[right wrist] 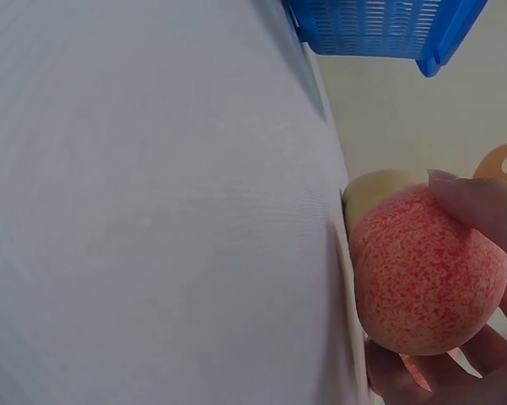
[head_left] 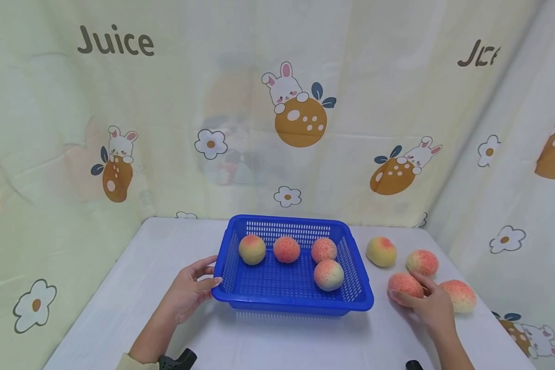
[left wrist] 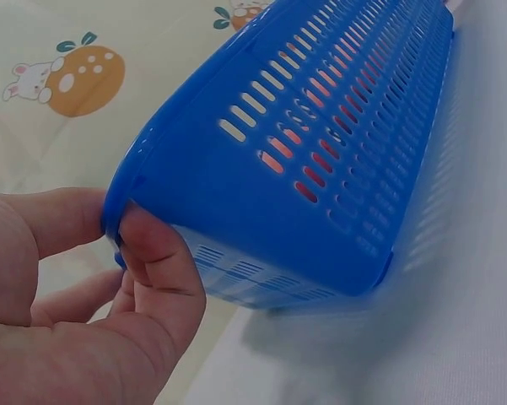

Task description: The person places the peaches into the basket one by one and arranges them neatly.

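Note:
A blue plastic basket with slotted walls stands mid-table, several peaches inside it. Its left rim is pinched between the thumb and fingers of my left hand; the left wrist view shows the thumb on the near side of the rim. To the basket's right, my right hand grips a reddish peach, thumb on one side and fingers on the other. In the right wrist view this speckled peach fills the grasp, partly hiding a yellowish peach behind.
Around the right hand lie a yellow peach, a pink-and-yellow peach and a larger peach. A printed curtain hangs behind and beside the white table.

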The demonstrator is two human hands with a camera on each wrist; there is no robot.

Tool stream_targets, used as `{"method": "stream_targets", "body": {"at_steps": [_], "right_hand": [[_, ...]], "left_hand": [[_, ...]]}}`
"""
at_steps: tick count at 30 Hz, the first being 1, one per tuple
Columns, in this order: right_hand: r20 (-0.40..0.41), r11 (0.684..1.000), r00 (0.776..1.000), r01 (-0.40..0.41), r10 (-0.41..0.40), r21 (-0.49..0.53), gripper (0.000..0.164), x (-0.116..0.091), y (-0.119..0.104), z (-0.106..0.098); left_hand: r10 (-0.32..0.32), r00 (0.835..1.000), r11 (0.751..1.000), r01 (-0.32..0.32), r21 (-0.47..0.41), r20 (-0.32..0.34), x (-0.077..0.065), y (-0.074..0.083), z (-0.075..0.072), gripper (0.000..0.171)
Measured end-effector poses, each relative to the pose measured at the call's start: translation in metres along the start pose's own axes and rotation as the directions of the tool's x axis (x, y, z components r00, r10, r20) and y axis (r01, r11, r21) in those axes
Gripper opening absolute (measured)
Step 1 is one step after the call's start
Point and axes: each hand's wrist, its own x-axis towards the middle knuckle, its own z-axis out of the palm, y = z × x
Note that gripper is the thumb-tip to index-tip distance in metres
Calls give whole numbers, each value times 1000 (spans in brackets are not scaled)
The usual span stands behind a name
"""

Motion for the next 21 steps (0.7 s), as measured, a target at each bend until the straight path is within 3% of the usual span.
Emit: {"method": "stream_targets", "body": {"at_steps": [21], "right_hand": [[37,987,991,130,-128,-92,95,-11,-17,-1]], "left_hand": [[-1,1000,1000,1,-8,2,0,-2,-1,62]]}}
